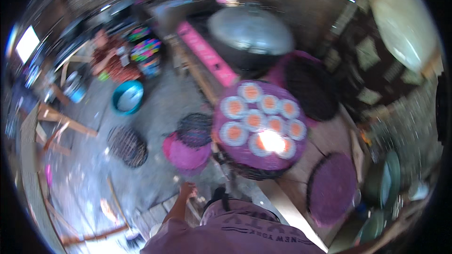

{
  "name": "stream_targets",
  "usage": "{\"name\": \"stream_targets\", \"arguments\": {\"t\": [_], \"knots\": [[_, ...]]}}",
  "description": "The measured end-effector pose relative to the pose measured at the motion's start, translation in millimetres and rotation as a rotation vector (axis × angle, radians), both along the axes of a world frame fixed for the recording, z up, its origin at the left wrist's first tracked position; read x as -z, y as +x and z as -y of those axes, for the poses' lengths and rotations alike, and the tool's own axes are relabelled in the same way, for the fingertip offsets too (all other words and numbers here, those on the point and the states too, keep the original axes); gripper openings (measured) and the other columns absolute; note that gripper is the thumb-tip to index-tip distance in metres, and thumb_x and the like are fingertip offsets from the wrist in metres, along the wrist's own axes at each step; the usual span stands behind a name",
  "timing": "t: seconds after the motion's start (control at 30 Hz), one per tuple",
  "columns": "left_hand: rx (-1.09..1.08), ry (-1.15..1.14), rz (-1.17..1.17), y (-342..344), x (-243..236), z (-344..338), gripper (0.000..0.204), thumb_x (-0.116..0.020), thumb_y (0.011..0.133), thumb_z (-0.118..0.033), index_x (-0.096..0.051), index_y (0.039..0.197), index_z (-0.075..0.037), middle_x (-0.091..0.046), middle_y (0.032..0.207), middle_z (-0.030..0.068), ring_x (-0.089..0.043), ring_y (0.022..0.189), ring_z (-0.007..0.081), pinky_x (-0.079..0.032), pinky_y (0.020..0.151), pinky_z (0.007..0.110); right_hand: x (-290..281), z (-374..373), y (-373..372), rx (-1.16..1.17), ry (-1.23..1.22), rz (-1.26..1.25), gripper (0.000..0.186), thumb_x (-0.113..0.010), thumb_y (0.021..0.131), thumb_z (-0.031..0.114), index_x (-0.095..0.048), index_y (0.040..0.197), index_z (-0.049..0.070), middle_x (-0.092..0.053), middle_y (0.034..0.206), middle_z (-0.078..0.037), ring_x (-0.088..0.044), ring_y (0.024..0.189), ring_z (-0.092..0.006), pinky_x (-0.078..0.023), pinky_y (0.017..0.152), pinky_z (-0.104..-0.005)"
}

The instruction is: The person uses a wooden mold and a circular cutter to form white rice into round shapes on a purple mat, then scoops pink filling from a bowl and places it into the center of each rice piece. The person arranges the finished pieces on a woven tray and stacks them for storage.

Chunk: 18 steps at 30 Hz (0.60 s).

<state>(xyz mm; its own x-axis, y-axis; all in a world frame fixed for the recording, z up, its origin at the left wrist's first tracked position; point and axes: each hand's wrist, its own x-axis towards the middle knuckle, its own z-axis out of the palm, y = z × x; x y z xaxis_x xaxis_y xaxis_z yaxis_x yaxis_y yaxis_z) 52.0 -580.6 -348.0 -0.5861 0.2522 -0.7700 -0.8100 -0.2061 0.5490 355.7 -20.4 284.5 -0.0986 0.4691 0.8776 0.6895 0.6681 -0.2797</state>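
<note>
Left hand [188, 190]: lowered beside the body, fingers seemingly curled; blurred, so cannot tell whether they are closed on anything. Nearest item: pink-purple round piece [190, 156], just beyond the hand, a dark woven tray [194, 129] overlapping its far edge. Beyond and to the right of the hand: purple-covered round tray [288, 90] bearing round white-rimmed pieces [254, 119] with orange centres; bright light falls on the nearer ones. Farther past that tray: large pot with a domed metal lid [252, 30]. Well right of the hand: second purple round tray [333, 189]. Left of and beyond the hand: dark woven basket [128, 146] on the floor; farther, teal basin [131, 86], pale inside.
</note>
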Motion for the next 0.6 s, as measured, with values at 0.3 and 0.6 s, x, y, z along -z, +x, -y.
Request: {"name": "stream_targets", "arguments": {"t": [0.3,0.6], "knots": [[2.069,-0.172,-0.958,-34,-287,-205,0.033,-0.049,0.095,-0.030,-0.064,0.113,-0.006,-0.068,0.097,0.0163,-0.066,0.089,0.0288,-0.050,0.079,0.039,29,39,50,-0.089,-0.263,-0.279,0.076,-0.075,0.073,0.019,-0.041,0.137,-0.005,-0.052,0.127,-0.015,-0.048,0.119,-0.0234,-0.033,0.103,-0.0340],[1.441,0.271,-1.858,53,-398,-455,0.041,-0.052,0.096,-0.034,-0.054,0.124,-0.004,-0.063,0.112,0.0217,-0.060,0.108,0.0362,-0.047,0.091,0.042,58,34,106,-0.114,-0.400,-0.452,0.071,-0.077,0.072,0.006,-0.041,0.132,-0.005,-0.052,0.124,-0.015,-0.049,0.116,-0.0216,-0.035,0.102,-0.0340]]}}
